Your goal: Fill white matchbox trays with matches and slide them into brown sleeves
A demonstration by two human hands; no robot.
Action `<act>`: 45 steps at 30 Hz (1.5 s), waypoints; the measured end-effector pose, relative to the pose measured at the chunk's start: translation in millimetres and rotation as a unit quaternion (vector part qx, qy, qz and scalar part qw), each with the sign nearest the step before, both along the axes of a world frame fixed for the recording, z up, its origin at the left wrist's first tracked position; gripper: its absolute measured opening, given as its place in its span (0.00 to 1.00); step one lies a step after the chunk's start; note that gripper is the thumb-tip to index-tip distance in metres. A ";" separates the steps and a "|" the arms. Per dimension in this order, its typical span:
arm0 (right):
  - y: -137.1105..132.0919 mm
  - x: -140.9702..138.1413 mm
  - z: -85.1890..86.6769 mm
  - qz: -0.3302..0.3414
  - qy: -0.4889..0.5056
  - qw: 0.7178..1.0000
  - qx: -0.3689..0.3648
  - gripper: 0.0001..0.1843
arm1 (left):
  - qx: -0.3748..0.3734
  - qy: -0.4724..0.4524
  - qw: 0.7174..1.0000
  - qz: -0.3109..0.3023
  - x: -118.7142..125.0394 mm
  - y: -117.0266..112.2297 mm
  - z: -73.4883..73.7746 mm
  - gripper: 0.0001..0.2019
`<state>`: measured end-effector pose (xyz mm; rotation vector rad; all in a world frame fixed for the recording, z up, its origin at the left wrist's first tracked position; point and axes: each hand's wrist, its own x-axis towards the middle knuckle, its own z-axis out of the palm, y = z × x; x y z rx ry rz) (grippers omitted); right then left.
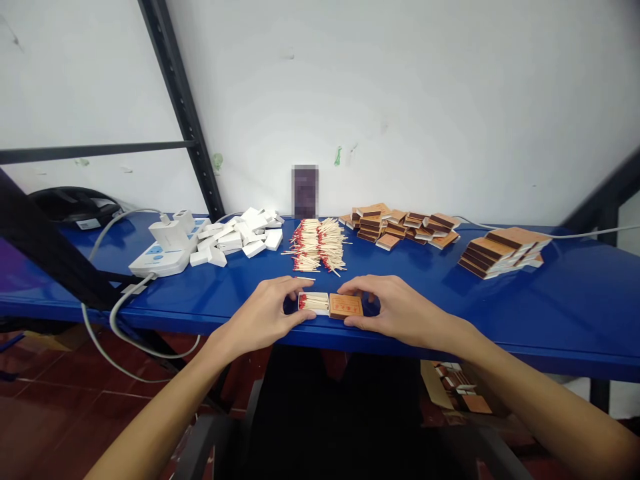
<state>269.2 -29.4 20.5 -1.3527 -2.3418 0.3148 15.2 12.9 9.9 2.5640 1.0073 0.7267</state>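
Observation:
Near the front edge of the blue table, my left hand [280,305] grips a white matchbox tray [327,303] by its sides. Red-tipped matches [313,302] lie inside it, heads toward the left. My right hand [376,303] holds the orange-brown matchbox sleeve [346,306] between thumb and fingers. Tray and sleeve meet end to end, with most of the tray showing outside the sleeve. Just beyond the hands is a pile of loose matches [319,245], heaped in two columns.
White matchbox trays [243,233] are heaped left of the matches. Orange matchboxes [400,225] lie at the back right, and more are stacked [503,252] farther right. A power strip [160,259] with cables sits left. Below, an open carton [435,387] holds matchbox parts.

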 end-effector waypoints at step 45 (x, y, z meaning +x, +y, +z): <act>-10.2 -12.4 7.6 0.147 -0.084 0.985 0.025 0.14 | -0.048 -0.037 0.992 -0.112 7.1 -5.7 2.2 0.33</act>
